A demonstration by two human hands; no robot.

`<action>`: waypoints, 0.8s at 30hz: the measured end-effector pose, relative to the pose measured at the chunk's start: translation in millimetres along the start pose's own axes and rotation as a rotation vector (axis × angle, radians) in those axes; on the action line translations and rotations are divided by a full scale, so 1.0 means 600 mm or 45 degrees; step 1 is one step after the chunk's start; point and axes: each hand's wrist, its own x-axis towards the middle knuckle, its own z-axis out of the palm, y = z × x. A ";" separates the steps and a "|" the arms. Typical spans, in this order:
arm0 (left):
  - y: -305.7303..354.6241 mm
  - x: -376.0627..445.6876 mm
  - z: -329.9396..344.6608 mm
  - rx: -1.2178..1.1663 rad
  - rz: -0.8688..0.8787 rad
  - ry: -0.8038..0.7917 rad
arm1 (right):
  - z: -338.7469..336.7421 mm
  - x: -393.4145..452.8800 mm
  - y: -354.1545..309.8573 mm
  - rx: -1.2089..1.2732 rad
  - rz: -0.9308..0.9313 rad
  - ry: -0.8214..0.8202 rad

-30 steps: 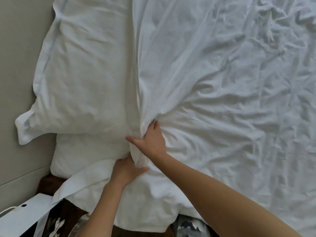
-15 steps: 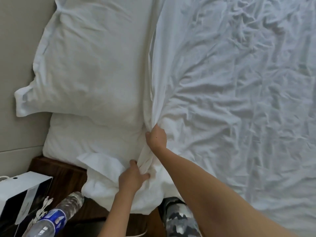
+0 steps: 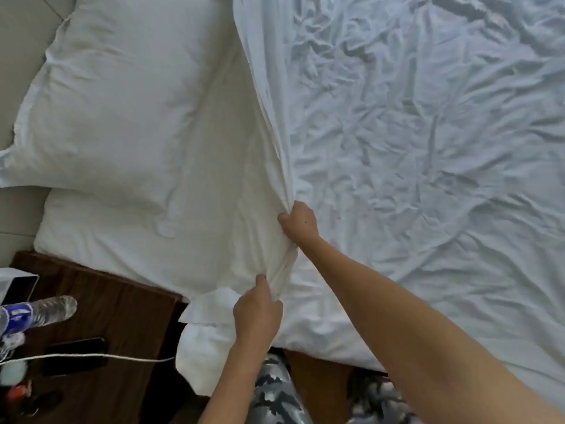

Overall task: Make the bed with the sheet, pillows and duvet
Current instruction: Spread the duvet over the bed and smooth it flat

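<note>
A white pillow point(image 3: 110, 96) lies at the head of the bed on the left, on the white sheet point(image 3: 122, 237). A crumpled white duvet point(image 3: 412, 148) covers the bed to the right of it. Its bunched top edge runs down between the pillow and my hands. My right hand point(image 3: 298, 223) grips that gathered edge near the pillow's corner. My left hand point(image 3: 256, 310) grips the same edge lower down, at the bed's near side. A loose white corner point(image 3: 201, 338) of fabric hangs off the bed below my left hand.
A dark wooden nightstand point(image 3: 128, 304) stands at the lower left against the bed. On it lie a plastic water bottle point(image 3: 42, 310), a black phone point(image 3: 76, 353), a white cable point(image 3: 91, 356) and small items. A grey headboard wall point(image 3: 18, 32) runs along the left.
The duvet's gathered edge has slid right, baring more of the pillow and sheet. Both hands keep their grip. The view has shifted, showing more of the nightstand.
</note>
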 end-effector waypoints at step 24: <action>0.086 -0.089 0.345 0.050 0.133 0.350 | -0.210 -0.125 0.627 -0.051 0.428 0.547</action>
